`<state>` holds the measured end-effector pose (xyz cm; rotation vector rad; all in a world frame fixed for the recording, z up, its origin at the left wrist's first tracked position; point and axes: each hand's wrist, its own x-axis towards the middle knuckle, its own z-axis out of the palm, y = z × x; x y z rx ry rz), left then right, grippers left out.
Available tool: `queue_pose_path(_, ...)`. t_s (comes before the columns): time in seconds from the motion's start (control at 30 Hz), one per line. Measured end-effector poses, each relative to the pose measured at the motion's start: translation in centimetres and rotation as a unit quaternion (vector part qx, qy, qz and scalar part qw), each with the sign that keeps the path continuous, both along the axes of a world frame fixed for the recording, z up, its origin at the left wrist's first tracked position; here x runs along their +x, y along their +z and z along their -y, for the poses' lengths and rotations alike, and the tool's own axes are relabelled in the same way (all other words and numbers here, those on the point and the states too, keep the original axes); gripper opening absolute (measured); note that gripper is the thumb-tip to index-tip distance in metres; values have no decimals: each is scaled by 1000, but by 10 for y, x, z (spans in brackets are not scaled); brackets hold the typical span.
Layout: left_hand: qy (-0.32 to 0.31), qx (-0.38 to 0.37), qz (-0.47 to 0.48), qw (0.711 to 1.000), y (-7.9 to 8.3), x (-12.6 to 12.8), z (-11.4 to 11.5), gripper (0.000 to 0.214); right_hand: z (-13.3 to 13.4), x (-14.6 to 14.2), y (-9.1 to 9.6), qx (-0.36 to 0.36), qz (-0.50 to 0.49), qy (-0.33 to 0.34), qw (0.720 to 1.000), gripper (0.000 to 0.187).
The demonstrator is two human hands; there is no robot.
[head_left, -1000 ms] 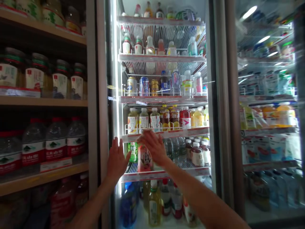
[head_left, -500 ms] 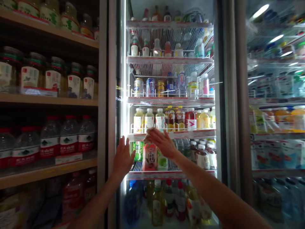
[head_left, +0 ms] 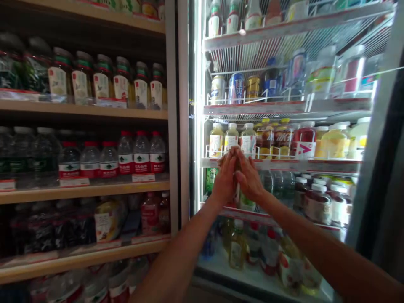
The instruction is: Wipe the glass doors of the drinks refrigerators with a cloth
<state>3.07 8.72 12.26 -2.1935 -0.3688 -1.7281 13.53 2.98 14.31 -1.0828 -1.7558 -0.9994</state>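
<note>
Both my hands reach into a lit drinks fridge, just under the wire shelf (head_left: 277,165) that carries yellow and red juice bottles. My left hand (head_left: 224,182) and my right hand (head_left: 250,179) press together from either side, fingers wrapped round a bottle (head_left: 237,194). Only a thin strip of that bottle shows between the palms. It stands at the front left of the shelf below (head_left: 252,215), next to a green-labelled bottle (head_left: 210,180) and a pale green-bottomed one (head_left: 246,204).
The fridge's glass door (head_left: 378,160) stands open on the right. Cans (head_left: 236,87) line a higher fridge shelf, and more bottles (head_left: 236,248) fill the bottom. To the left, wooden shelves (head_left: 94,191) carry red-labelled water bottles (head_left: 126,156) and jars (head_left: 101,82).
My left hand has left the fridge's left edge and closed onto the bottle beside my right hand. The view has moved closer and swung left.
</note>
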Motion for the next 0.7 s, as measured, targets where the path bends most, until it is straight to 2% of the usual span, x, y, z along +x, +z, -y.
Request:
queue_pose_path(0.13, 82, -69, 28, 994, 6, 49, 6, 61, 13, 13, 5, -1, -37, 54, 998, 60)
queue_pose_path(0.2, 104, -64, 38, 992, 13, 54, 2, 62, 23, 33, 18, 37, -23, 39, 998, 58)
queue_pose_path(0.3, 100, -6, 65, 993, 38, 23, -19, 56, 38, 86, 53, 104, -9, -83, 991, 59)
queue_pose_path(0.4, 126, 3, 155, 980, 76, -25, -50, 52, 55, 146, 93, 165, -58, -226, 958, 61)
queue_pose_path(0.47, 143, -7, 215, 966, 100, -34, -61, 52, 63, 173, 110, 205, -86, -271, 936, 64)
queue_pose_path(0.5, 141, -3, 227, 964, 109, -28, -60, 52, 65, 180, 115, 215, -88, -285, 930, 64)
queue_pose_path(0.57, 120, 29, 199, 972, 120, 1, -46, 52, 66, 184, 118, 220, -72, -304, 924, 61)
queue_pose_path(0.63, 91, 89, 115, 985, 124, 38, -25, 52, 67, 184, 116, 215, -46, -312, 924, 57)
queue_pose_path(0.7, 79, 145, 39, 985, 130, 59, -13, 52, 72, 187, 113, 209, -18, -314, 926, 54)
